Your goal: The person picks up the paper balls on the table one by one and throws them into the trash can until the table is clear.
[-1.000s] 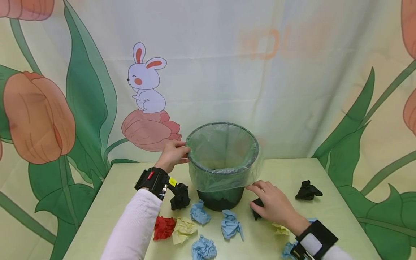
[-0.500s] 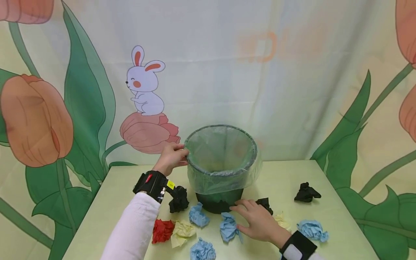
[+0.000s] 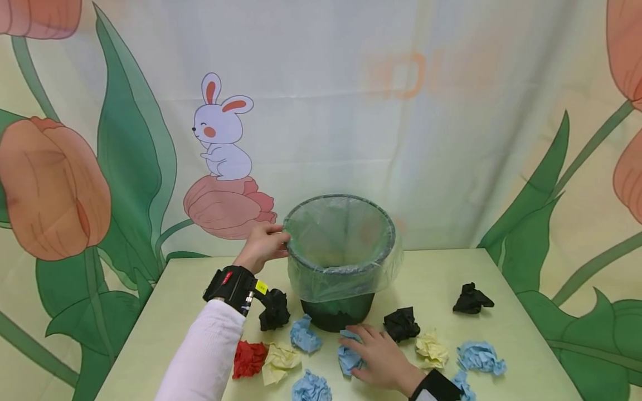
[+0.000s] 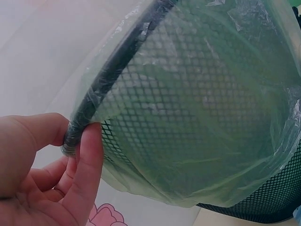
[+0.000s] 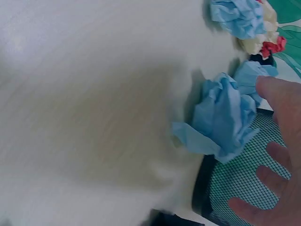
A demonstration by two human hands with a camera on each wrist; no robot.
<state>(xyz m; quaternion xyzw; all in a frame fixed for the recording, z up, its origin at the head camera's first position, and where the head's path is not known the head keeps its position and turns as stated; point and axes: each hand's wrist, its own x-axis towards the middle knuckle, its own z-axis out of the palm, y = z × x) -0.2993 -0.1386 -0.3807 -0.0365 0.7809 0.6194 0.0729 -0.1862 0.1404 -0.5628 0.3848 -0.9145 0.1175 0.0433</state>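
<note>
A mesh wastebasket [image 3: 337,314] with a clear plastic bag [image 3: 321,287] folded over its rim stands upright on the table. My left hand [image 3: 262,246] pinches the bagged rim on its left side; in the left wrist view thumb and fingers lie on either side of the rim [image 4: 113,66]. Before the basket, my right hand [image 3: 382,359] reaches over a crumpled blue paper ball [image 3: 347,361], partly covering it. The right wrist view shows the right hand's fingers [image 5: 270,181] spread beside that ball, not closed round it. The basket's bottom inside is hidden.
Left of the basket lie black [image 3: 275,309], red [image 3: 249,358] and yellow [image 3: 280,362] paper balls, with blue ones [image 3: 305,334] near. To the right are black [image 3: 401,324], yellow [image 3: 431,350] and blue [image 3: 480,356] balls, and a farther black one [image 3: 472,299]. A printed curtain [image 3: 321,122] hangs behind.
My right hand has moved left and nearer, from beside the right black paper ball to the blue one before the basket. The left hand keeps its hold on the rim.
</note>
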